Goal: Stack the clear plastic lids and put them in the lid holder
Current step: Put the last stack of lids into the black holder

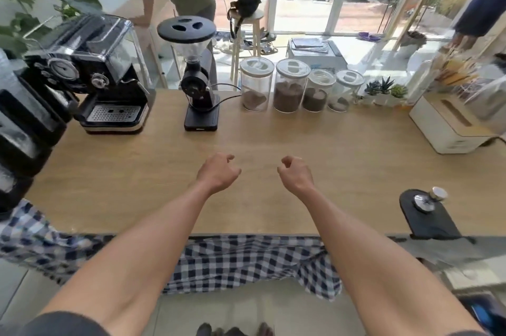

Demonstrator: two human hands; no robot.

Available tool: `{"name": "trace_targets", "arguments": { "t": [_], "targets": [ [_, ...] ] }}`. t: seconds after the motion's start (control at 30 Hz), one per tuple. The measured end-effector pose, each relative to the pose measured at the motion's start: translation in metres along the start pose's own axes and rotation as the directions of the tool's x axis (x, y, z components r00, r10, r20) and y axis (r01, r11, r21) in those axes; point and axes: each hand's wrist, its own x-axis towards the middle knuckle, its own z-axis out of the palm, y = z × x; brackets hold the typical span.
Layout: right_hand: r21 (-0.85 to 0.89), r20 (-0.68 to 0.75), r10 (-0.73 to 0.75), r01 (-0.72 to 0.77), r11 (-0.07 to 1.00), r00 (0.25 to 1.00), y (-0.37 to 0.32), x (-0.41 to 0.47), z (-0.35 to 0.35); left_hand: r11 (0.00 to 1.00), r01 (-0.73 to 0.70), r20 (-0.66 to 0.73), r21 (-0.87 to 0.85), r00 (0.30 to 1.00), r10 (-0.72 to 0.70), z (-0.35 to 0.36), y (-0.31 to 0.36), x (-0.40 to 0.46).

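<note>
My left hand (219, 171) and my right hand (295, 172) hover side by side over the middle of the wooden counter (342, 171). Their fingers are loosely curled and hold nothing. At the far right stands a white box with a slotted wooden top (449, 123). Blurred clear plastic items (465, 72) sit behind and above it. I cannot make out single lids in the blur. Both hands are well left of that box.
An espresso machine (95, 75) and a black grinder (197, 83) stand at the back left. Several lidded glass jars (290, 86) and small succulents (386, 89) line the back edge. A tamper on a black mat (427, 212) lies front right. A person stands beyond the counter.
</note>
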Motion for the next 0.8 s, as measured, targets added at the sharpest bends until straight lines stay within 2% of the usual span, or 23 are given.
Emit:
{"name": "trace_targets", "arguments": {
  "t": [0.2,0.3,0.4,0.6,0.8],
  "targets": [
    [-0.051,0.044,0.006,-0.004,0.999,0.999,0.022,0.004,0.003,0.999,0.016,0.034,0.036,0.999,-0.017,0.035,0.003,0.0],
    [-0.131,0.076,-0.021,0.031,0.991,0.997,0.033,0.006,0.009,0.999,0.015,0.05,0.042,0.999,-0.017,0.05,-0.004,0.001],
    [-0.203,0.079,-0.083,0.097,0.974,0.993,0.042,0.008,0.016,0.99,-0.022,0.034,0.136,0.999,0.017,0.064,-0.011,0.004],
    [-0.426,0.128,-0.189,0.226,0.876,0.974,0.067,0.012,0.033,0.958,-0.083,0.003,0.273,0.996,0.086,0.088,-0.032,0.01],
    [-0.543,0.117,-0.26,0.281,0.791,0.958,0.089,0.014,0.052,0.926,-0.116,-0.047,0.359,0.989,0.142,0.111,-0.053,0.015]
  ]
}}
